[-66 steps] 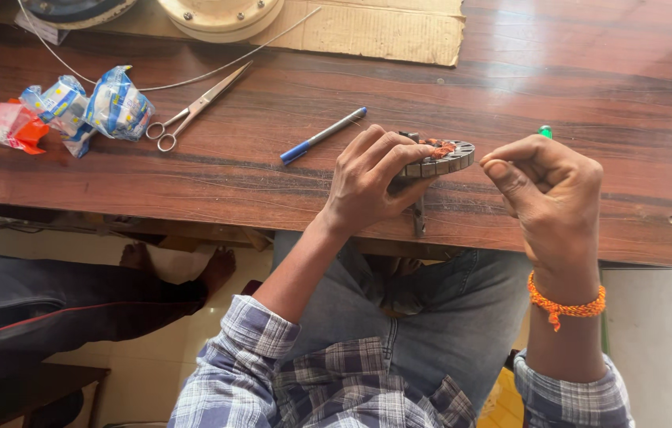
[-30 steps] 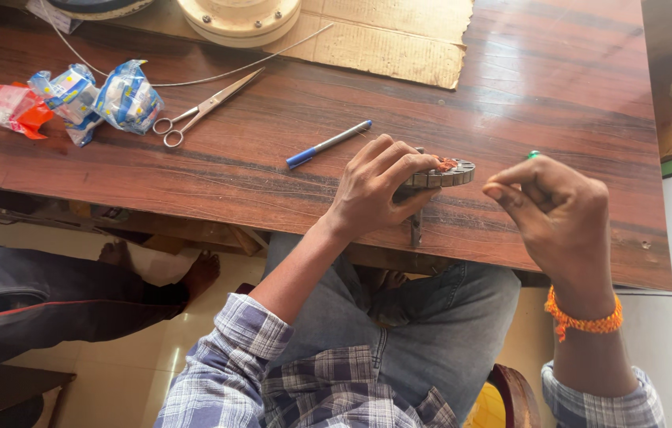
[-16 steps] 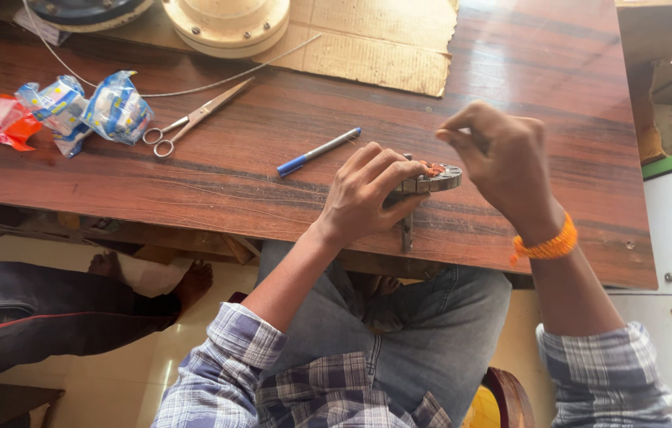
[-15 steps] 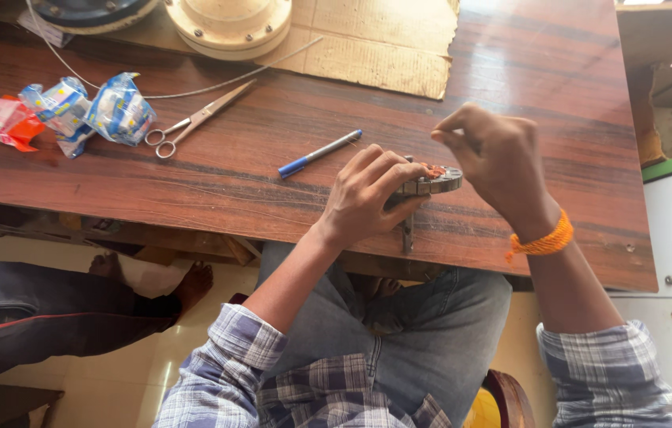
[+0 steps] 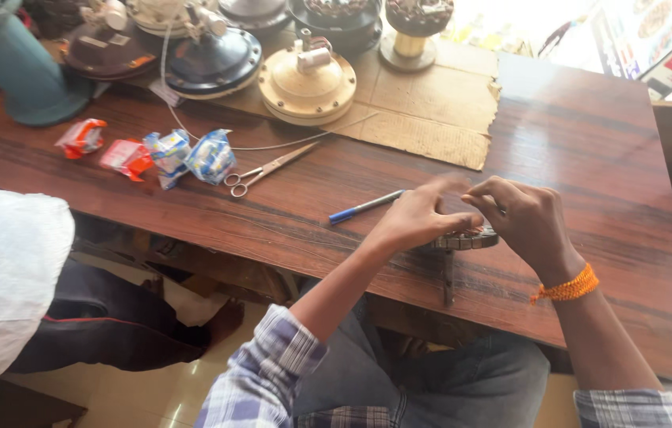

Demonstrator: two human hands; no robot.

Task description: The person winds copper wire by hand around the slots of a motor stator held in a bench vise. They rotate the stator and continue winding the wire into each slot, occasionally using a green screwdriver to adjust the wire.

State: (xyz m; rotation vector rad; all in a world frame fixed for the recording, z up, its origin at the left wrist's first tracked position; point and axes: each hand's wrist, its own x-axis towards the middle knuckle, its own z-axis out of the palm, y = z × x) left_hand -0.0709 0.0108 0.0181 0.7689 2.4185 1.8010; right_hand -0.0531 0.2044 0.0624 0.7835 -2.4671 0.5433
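Head view, only camera. Person seated at a dark wooden table (image 5: 589,158), both hands meeting over a small round metal part (image 5: 467,238) near the table's front edge. The part looks like a ring with windings or slots, a short stem hanging below it over the edge; detail is mostly hidden by the hands.

Left hand (image 5: 419,218): curled over the left side of the part, thumb and lower fingers pinning it down, upper fingers lifted and blurred. Holding the part.

Right hand (image 5: 530,222): fingers pinched narrow at the part's upper rim, touching it. Whether something thin sits in the pinch, cannot tell. Orange thread band on that wrist.

Progress, as a judgement: work on the ring is mid-way. It is held and being fingered at one spot of the rim; how much of the rim is finished cannot be read.

Around: blue pen (image 5: 365,207) just left of the hands, scissors (image 5: 266,170) farther left, small coloured packets (image 5: 161,152), a cardboard sheet (image 5: 431,111) under round motor housings (image 5: 306,79). Another person's white sleeve (image 5: 3,277) at far left.
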